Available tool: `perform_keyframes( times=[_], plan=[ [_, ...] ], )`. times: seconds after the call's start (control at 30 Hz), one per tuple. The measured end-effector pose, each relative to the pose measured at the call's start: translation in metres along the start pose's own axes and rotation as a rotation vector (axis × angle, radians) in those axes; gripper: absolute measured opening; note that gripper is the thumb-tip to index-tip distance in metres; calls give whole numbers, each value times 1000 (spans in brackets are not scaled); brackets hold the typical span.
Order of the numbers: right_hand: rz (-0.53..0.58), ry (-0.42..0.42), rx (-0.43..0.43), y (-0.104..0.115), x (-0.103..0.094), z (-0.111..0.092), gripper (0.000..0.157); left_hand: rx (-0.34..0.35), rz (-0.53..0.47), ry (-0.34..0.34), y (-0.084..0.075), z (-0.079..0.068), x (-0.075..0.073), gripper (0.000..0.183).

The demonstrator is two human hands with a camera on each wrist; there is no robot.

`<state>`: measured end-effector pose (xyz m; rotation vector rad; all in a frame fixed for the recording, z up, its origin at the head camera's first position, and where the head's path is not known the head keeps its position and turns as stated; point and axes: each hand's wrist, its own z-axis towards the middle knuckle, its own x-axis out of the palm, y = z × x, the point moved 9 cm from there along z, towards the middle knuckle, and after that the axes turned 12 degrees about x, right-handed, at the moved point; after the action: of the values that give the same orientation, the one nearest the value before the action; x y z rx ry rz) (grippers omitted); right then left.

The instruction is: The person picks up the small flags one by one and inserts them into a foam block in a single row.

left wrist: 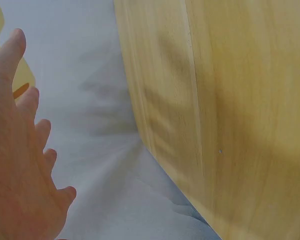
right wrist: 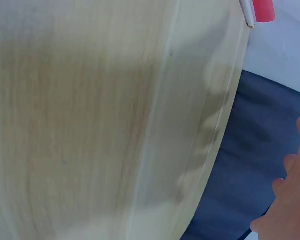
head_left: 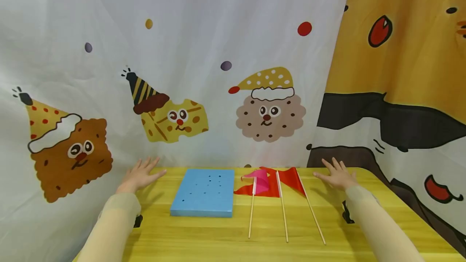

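My left hand (head_left: 140, 175) is held out above the table's left side with fingers spread, holding nothing. To its right lies a flat blue foam block (head_left: 204, 193) with several small dark holes in its top. Three small flags on thin wooden sticks lie beside the block: a pink flag (head_left: 261, 181), a red flag (head_left: 271, 189) in the middle and another red flag (head_left: 293, 179) at the right. My right hand (head_left: 337, 175), also spread and holding nothing, hovers right of the flags. Both wrist views show the hands raised off the wood, their shadows falling on it.
The yellow wooden table (head_left: 204, 241) has rounded far corners. Behind it hangs a white curtain (head_left: 196, 23) printed with cartoon biscuits and cheese, close to the table's back edge. An end of a stick and some red cloth (right wrist: 264, 10) show at the top of the right wrist view.
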<state>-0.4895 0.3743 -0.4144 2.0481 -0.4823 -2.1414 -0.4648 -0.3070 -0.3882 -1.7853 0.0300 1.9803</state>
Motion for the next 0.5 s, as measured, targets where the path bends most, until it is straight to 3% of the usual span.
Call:
perform_keyframes(
  times=[0.27, 0.5],
  plan=[
    [116, 24, -4, 1, 7, -4, 91, 21, -3, -33, 0, 3, 3, 85],
    [279, 38, -94, 37, 9, -9, 89, 63, -158, -109, -7, 3, 4, 80]
  ],
)
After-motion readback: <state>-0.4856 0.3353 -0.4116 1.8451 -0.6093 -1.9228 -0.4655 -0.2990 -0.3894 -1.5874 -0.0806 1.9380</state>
